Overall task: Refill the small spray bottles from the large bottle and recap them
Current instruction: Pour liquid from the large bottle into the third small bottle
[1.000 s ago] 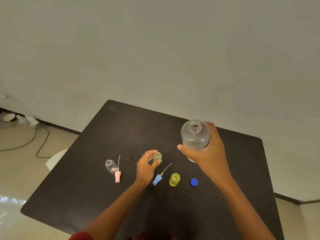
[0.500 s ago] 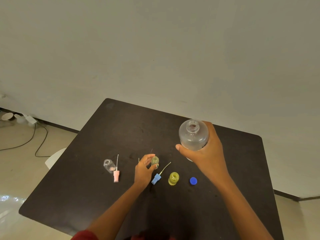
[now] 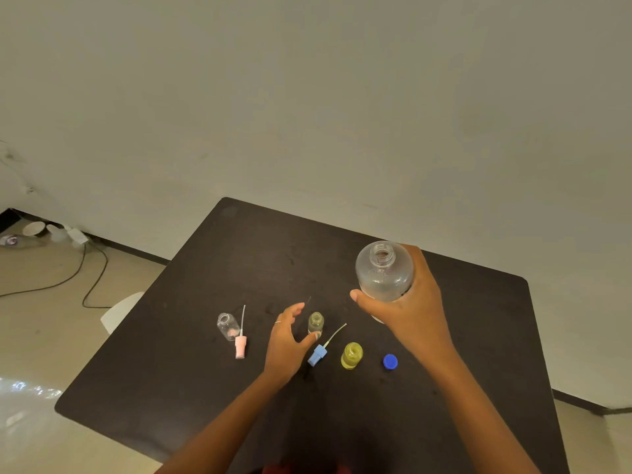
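On the black table (image 3: 246, 254), my right hand (image 3: 410, 313) grips the large clear uncapped bottle (image 3: 383, 271), held upright above the surface. My left hand (image 3: 287, 340) lies around a small pale-green bottle (image 3: 315, 322) that stands open on the table; the fingers are spread away from it and the thumb tip sits at its base. A blue spray cap with its tube (image 3: 317, 354) lies just right of that thumb. Further right stand a small yellow bottle (image 3: 351, 354), open, and a round blue cap (image 3: 390, 362). To the left are a small clear bottle (image 3: 227, 326) and a pink spray cap (image 3: 240, 347).
A pale wall stands close behind the table's far edge. On the floor to the left are a black cable (image 3: 92, 278), a few bowls (image 3: 33, 229) and the white corner of a chair (image 3: 121, 311) beside the table's edge.
My left hand has lowered the small pale-green bottle onto the table and its fingers have spread off it. My right hand keeps the large bottle in about the same place.
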The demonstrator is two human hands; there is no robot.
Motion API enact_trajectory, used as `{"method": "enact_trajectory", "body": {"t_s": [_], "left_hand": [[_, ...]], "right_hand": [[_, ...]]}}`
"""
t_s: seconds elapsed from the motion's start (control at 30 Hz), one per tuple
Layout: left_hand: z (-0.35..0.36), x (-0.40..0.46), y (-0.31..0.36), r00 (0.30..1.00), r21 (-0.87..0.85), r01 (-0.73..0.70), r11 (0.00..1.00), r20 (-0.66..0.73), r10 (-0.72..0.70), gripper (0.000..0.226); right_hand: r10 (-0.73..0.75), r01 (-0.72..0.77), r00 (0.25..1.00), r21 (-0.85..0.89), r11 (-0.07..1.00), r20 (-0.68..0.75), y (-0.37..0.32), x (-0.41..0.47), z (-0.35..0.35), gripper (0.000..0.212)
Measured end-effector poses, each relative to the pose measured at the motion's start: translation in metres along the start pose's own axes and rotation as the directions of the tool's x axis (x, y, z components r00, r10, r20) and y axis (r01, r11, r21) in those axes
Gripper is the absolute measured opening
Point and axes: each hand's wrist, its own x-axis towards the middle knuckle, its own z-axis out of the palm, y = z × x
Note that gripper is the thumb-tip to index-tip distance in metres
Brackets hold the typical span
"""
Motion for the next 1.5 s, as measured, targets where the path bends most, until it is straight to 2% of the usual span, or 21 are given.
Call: {"method": "enact_trajectory", "body": {"t_s": [0.1,0.2,0.3,0.4,0.53,0.67,0.87,1.03,1.2,1.37,1.5], "left_hand": [[-0.020,-0.015,0.001,0.991,-0.061,-0.085,0.995,-0.111,0.078,0.043],[-0.045,-0.034,-0.004,0.969,-0.128,-0.093,0.987,-0.240,0.060,0.031],[-0.067,-0.048,-0.019,0.932,-0.124,-0.072,0.990,-0.363,0.022,0.025],[-0.087,-0.050,-0.041,0.905,-0.111,0.035,0.993,-0.419,-0.079,0.024],[-0.103,-0.038,-0.061,0.890,-0.139,0.203,0.969,-0.387,-0.242,0.045],[-0.108,-0.017,-0.067,0.911,-0.142,0.267,0.953,-0.286,-0.298,0.067],[-0.109,0.009,-0.069,0.929,-0.135,0.260,0.956,-0.233,-0.286,0.059],[-0.111,0.017,-0.068,0.956,-0.058,0.194,0.979,-0.215,-0.202,0.036],[-0.120,0.012,-0.061,0.968,-0.004,0.085,0.996,-0.235,-0.084,0.035],[-0.150,-0.007,-0.008,0.959,0.012,-0.124,0.992,-0.257,0.123,0.042],[-0.174,-0.032,0.049,0.939,-0.042,-0.281,0.959,-0.218,0.266,0.033]], "right_hand": [[-0.006,0.006,1.000,0.012,1.000,0.008,-0.005,0.000,0.007,0.060],[-0.012,0.011,0.999,0.028,1.000,0.031,-0.011,-0.001,0.017,0.061],[-0.016,0.014,0.999,0.046,0.999,0.050,-0.016,-0.003,0.029,0.060],[-0.015,0.010,0.997,0.061,0.998,0.076,-0.021,-0.005,0.041,0.059],[-0.007,0.000,0.995,0.066,0.998,0.103,-0.027,-0.008,0.057,0.059],[-0.014,0.007,0.994,0.065,0.998,0.110,-0.035,-0.010,0.070,0.058],[0.007,-0.012,0.996,0.056,0.998,0.093,-0.042,-0.015,0.083,0.058],[0.009,-0.009,0.998,0.006,1.000,0.065,-0.043,-0.021,0.089,0.059],[0.013,-0.011,0.999,-0.035,0.999,0.041,-0.042,-0.030,0.092,0.058],[0.004,-0.003,1.000,-0.066,0.998,0.030,-0.045,-0.035,0.094,0.059],[-0.034,0.037,0.999,-0.106,0.994,0.027,-0.052,-0.031,0.094,0.059]]}}
